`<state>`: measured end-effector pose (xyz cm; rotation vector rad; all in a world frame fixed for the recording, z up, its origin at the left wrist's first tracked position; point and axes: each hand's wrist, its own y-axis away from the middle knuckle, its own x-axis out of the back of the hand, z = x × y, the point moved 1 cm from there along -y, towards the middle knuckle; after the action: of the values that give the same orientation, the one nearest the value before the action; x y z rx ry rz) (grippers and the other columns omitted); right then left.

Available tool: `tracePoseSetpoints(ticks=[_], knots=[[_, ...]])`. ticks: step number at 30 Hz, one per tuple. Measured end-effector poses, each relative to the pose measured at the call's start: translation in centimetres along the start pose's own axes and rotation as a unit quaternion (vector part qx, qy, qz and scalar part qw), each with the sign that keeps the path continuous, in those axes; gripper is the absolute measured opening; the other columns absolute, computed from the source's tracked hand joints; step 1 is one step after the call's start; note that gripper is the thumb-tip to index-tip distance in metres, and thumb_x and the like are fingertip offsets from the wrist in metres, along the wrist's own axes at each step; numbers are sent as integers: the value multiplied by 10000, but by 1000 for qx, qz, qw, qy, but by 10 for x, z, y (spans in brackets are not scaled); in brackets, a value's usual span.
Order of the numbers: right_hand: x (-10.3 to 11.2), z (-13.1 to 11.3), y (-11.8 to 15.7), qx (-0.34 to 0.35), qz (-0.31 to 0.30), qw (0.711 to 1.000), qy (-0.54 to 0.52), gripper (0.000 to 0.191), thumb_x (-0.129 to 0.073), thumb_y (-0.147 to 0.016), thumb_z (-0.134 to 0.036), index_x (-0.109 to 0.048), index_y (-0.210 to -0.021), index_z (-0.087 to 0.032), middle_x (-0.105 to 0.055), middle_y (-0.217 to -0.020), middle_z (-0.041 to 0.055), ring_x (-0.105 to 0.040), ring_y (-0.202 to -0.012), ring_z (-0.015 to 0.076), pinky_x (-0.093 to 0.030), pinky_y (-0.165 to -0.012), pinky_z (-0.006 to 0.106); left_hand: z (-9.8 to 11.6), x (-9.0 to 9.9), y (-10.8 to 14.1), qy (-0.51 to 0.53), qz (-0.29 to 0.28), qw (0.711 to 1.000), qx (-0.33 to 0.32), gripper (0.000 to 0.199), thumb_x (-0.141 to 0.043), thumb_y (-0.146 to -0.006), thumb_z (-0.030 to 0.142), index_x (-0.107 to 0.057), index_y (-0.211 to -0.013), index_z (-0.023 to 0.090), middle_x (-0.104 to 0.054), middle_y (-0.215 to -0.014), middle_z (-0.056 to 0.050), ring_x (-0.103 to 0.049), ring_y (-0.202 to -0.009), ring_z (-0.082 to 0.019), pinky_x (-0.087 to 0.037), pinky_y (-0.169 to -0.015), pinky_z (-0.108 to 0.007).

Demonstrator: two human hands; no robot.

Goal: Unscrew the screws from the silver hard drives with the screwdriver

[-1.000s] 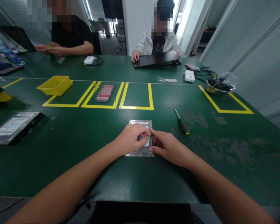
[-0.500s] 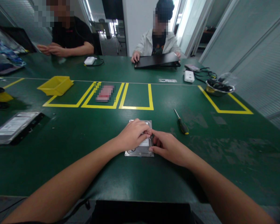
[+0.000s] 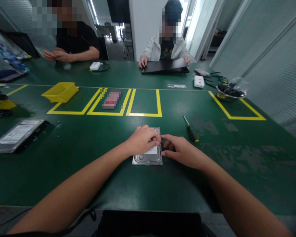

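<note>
A silver hard drive [image 3: 148, 158] lies flat on the green table in front of me, its label partly covered. Over its upper half rests my left hand [image 3: 145, 139], thumb and fingers closed together near the drive's right side. Whatever they pinch is too small or hidden to make out. My right hand [image 3: 176, 148] is beside the drive's right edge, with thumb and index finger apart and the other fingers curled. Its index fingertip comes close to the left fingers; contact is hard to judge. To the right lies a screwdriver [image 3: 192, 131] with a black and yellow handle.
A larger label-topped drive or device [image 3: 19, 135] lies at left. Behind are a yellow bin [image 3: 61, 92], a pixelated reddish object [image 3: 111, 100], yellow tape outlines and a metal bowl [image 3: 230, 95] of dark items. Across the table, a person in a light jacket holds a black panel [image 3: 165, 65]; another sits left.
My right hand has drawn slightly right, its thumb moving off the drive's face to its edge. My left hand stays nearly in place. The view has shifted a little.
</note>
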<state>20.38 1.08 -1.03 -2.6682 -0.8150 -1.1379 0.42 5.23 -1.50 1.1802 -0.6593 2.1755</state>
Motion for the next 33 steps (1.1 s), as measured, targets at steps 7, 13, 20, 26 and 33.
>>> tracePoseSetpoints(ticks=[7, 13, 20, 26, 33], knots=[[1, 11, -3, -3, 11, 1000, -1, 359, -642, -857, -249, -574, -1204, -187, -686, -857, 5, -601, -735, 138, -421, -674, 269, 3, -1, -5, 3, 11, 999, 41, 82, -682, -793, 221, -746, -829, 257, -672, -746, 11, -573, -739, -179, -403, -720, -320], [4, 11, -4, 6, 0, 1000, 14, 302, -615, -870, -222, -606, -1167, -170, -677, -850, 11, -599, -743, 136, -419, -683, 265, 3, -1, -10, -4, 12, 999, 36, 111, -696, -750, 262, -780, -810, 303, -674, -691, 13, -563, -677, -169, -378, -638, -285], [5, 13, -4, 9, -1, 999, 31, 313, -600, -883, -229, -633, -1184, -149, -680, -832, 20, -589, -719, 133, -412, -681, 267, 3, 0, -13, 26, 5, 1000, 11, 152, -646, -743, 241, -791, -778, 269, -615, -571, 20, -483, -518, -113, -292, -511, -235], [4, 14, -3, 15, 1, 999, 35, 301, -610, -877, -232, -645, -1164, -147, -680, -830, 18, -576, -705, 127, -399, -674, 263, 2, 6, -19, 74, -79, 991, 73, 185, -668, -734, 274, -796, -859, 228, -573, -581, 24, -458, -519, -97, -256, -489, -223], [5, 12, -3, 20, 0, 999, 43, 277, -616, -874, -226, -647, -1135, -137, -671, -812, 13, -564, -688, 118, -383, -664, 252, 4, 11, -22, 83, -139, 981, 107, 219, -672, -752, 295, -787, -918, 211, -566, -632, 22, -447, -557, -92, -263, -540, -250]])
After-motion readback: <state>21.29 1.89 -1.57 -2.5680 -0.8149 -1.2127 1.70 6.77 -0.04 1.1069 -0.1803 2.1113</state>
